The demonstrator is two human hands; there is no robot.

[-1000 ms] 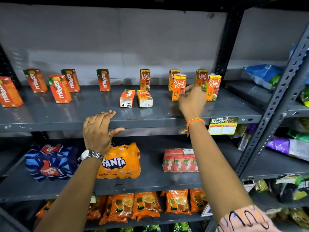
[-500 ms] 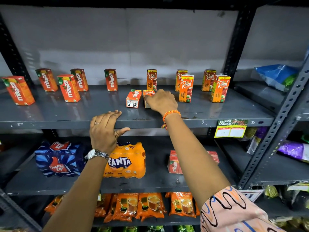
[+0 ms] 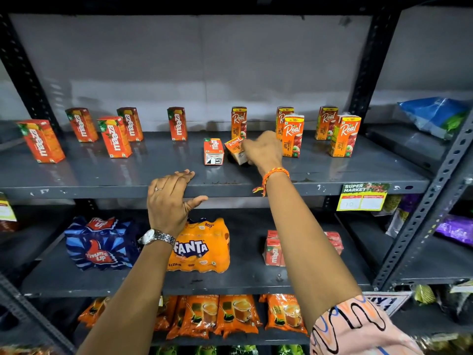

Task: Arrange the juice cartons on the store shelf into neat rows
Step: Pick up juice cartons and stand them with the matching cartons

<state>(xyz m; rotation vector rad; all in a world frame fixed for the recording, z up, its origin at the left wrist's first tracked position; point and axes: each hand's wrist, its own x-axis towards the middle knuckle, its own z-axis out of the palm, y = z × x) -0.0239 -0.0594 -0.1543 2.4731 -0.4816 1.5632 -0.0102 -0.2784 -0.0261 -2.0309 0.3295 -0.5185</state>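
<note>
On the grey top shelf [image 3: 128,172] my right hand [image 3: 263,149] grips a fallen Real carton [image 3: 235,149] and holds it tilted, lifted at one end. Just left of it a Maaza carton [image 3: 213,155] lies on its side. Several Maaza cartons [image 3: 114,137] stand scattered on the left half. Several Real apple cartons [image 3: 293,135] stand on the right half in loose front and back positions. My left hand [image 3: 169,198] rests open on the shelf's front edge, holding nothing.
Black slotted uprights [image 3: 363,70] frame the bay. A yellow price tag [image 3: 362,197] hangs on the shelf lip at right. The shelf below holds a Thums Up pack [image 3: 101,243], a Fanta pack [image 3: 202,248] and a red Maaza multipack [image 3: 273,248]. Tea pouches [image 3: 230,316] fill the lowest shelf.
My right hand moved left from the standing Real cartons to the fallen Real carton, closed on it and tipped it up. The left hand stayed on the shelf edge.
</note>
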